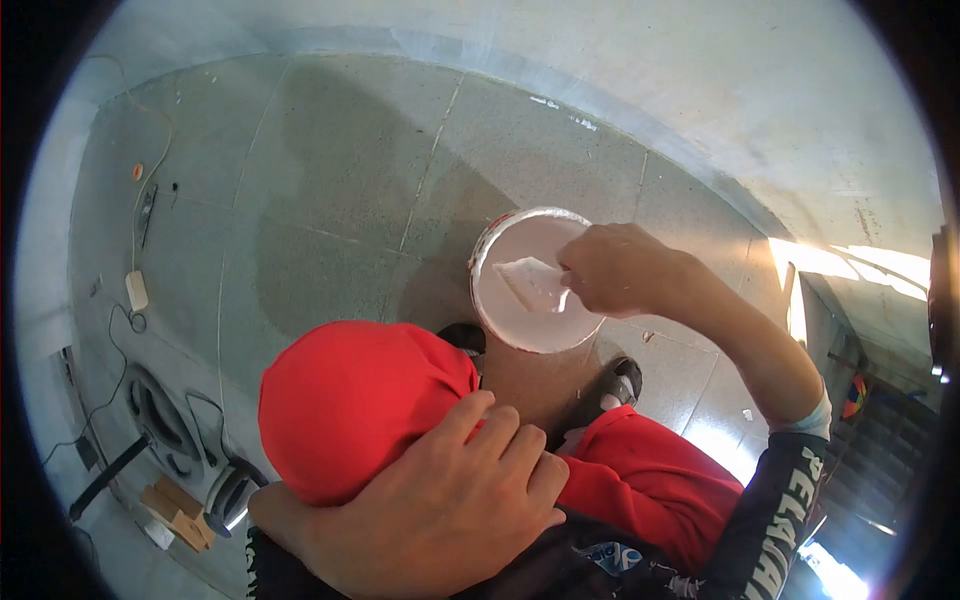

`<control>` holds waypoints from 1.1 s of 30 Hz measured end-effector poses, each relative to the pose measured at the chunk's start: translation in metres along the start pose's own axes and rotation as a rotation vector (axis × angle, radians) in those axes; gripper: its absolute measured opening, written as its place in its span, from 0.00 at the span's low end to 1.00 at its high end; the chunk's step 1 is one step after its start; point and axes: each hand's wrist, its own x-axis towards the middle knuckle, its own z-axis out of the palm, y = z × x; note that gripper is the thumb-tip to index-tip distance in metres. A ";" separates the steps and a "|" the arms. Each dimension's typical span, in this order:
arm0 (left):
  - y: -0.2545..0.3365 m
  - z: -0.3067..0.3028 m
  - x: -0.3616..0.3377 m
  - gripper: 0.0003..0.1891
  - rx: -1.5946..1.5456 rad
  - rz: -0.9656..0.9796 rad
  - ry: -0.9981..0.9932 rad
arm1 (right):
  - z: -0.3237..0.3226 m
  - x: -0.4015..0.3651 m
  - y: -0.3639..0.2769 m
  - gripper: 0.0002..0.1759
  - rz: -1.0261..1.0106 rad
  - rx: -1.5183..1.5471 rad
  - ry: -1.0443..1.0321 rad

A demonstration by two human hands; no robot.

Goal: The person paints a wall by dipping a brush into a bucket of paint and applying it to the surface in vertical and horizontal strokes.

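Note:
My right hand is closed around a putty knife; its handle is hidden in my fist. The wide flat blade, coated in white, shows within the mouth of a round bucket. Pale, smooth paste or paint fills the bucket, and white smears cover its rim. My left hand lies over my bent knee in red trousers, fingers loosely extended and holding nothing. The bucket stands on the floor between my feet.
Grey tiles make up the floor, with a pale wall curving along the far side. At left lie a cable with a white power strip, a standing fan and a cardboard box. My shoe is beside the bucket.

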 end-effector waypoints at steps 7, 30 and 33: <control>-0.003 0.012 0.001 0.18 0.020 0.068 -0.048 | 0.016 -0.037 0.049 0.10 0.123 0.360 -0.010; 0.008 0.005 0.043 0.20 0.042 -0.262 -0.048 | 0.087 -0.085 0.087 0.22 0.070 0.864 0.227; 0.019 0.004 0.041 0.20 -0.020 -0.323 -0.017 | 0.069 -0.081 0.083 0.22 0.073 0.804 0.185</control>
